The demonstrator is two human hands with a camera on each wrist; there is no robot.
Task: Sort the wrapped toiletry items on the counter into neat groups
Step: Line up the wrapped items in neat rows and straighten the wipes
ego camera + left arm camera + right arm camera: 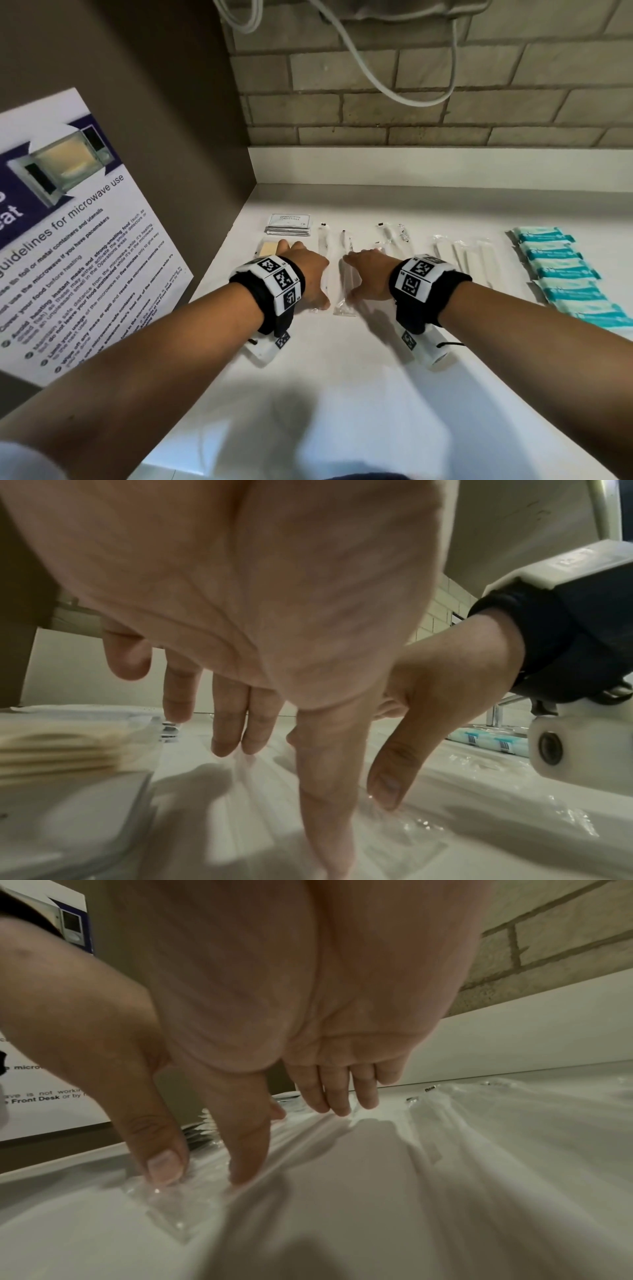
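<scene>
Both hands hover low over the white counter [342,377], fingers straight and pointing down. The left hand [305,274] and the right hand [366,274] flank a long clear-wrapped toothbrush [345,291]. Both thumbs touch its plastic wrapper [164,1210]; the left thumb [164,1164] and right thumb [246,1145] stand side by side on it. Another wrapped toothbrush [323,240] runs under the left hand. Neither hand grips anything. The left wrist view shows the left hand's fingers [240,729] just above the wrappers, with the right hand [428,696] beside them.
Along the back lie a stack of shampoo sachets [289,224], a tan wrapped item [267,248], more wrapped toothbrushes [390,234] and white wrapped combs [462,255]. Teal packets [561,274] line the right. A brown side wall with a microwave poster [78,240] stands left.
</scene>
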